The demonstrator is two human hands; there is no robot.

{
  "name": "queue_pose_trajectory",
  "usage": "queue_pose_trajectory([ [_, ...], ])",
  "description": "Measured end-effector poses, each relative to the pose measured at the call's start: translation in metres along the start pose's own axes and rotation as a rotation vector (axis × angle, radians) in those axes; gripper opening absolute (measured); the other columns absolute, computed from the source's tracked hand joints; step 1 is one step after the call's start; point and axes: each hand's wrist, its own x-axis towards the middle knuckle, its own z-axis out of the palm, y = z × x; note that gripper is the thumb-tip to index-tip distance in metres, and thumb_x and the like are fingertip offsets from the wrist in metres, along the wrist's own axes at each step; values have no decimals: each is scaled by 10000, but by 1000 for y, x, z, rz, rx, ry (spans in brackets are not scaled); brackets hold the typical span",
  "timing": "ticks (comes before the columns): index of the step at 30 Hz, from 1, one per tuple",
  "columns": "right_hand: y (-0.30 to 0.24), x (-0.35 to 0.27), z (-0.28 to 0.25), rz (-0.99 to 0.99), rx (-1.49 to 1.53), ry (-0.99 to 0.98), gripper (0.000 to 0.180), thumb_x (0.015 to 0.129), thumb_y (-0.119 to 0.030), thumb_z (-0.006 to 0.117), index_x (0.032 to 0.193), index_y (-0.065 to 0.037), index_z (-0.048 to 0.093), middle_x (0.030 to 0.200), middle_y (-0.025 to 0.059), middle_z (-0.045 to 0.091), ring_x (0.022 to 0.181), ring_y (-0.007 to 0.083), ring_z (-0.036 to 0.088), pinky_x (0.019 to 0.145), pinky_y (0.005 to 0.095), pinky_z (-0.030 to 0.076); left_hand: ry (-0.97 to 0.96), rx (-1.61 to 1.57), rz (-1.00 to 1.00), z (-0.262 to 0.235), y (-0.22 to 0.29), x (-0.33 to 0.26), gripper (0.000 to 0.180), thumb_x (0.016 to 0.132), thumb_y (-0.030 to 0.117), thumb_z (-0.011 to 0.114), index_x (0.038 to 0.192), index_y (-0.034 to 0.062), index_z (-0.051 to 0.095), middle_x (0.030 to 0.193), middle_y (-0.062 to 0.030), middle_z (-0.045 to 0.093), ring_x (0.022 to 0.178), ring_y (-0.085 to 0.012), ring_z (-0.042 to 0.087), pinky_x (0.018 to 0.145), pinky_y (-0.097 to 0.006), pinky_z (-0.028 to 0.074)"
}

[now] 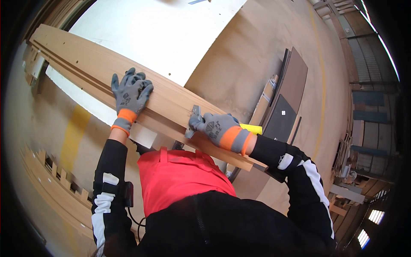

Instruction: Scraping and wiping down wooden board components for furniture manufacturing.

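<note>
While the person bends over the work, a stack of long wooden strips lies at the far left, well apart from the left grip and lower than it. Somewhat nearer to this grip, also on its left side, a yellow stripe crosses the floor. The long wooden plank begins at the upper left, passes under the left grip and continues, slanting downward, to beyond the right grip; along its length runs a stepped edge. The left grip, in a grey glove with orange cuff, rests on this plank from above, its fingers apart and a little bent, holding nothing. Beside the left forearm, below the grip, there is a small black box with a cable. Above the left grip spreads the white counter, partly covered by the plank. Between the two grips, but lower, a red apron is visible. The right grip, gloved in the same way, is closed around a grey metal piece, which stands against the plank. Just beside its wrist is a yellow object, mostly hidden. Farther right, well apart from this grip, dark panels lean together.
</note>
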Motion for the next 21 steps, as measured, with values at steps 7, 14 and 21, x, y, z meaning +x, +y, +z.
queue_pose_trajectory([
  [7, -6, 54, -14, -38, -43, -111, 367, 874, -127, 478, 1234, -196, 469, 930, 114, 587, 702, 302, 654, 526, 425, 529, -22, -142, -14, 0, -1, 0, 222, 915, 355, 535, 1018, 245, 698, 1204, 9, 613, 1291, -202, 433, 1140, -508, 52],
  [14, -36, 133, -58, -75, -147, -39, 395, 870, -130, 502, 1261, -83, 475, 973, 132, 667, 789, 290, 689, 574, 409, 559, 34, -856, -179, -15, -30, 0, 446, 1019, 409, 325, 1281, 128, 550, 1274, -55, 581, 1285, -219, 444, 1142, -446, 139],
  [21, -13, 98, -13, -98, -298, 216, 358, 845, -133, 512, 1203, -139, 518, 913, 110, 615, 695, 241, 652, 467, 383, 503, 245, -729, 180, -83, 41, -75, 367, 820, 186, 604, 1145, 18, 618, 1138, -159, 624, 1096, -340, 578, 1014, -445, 398],
])
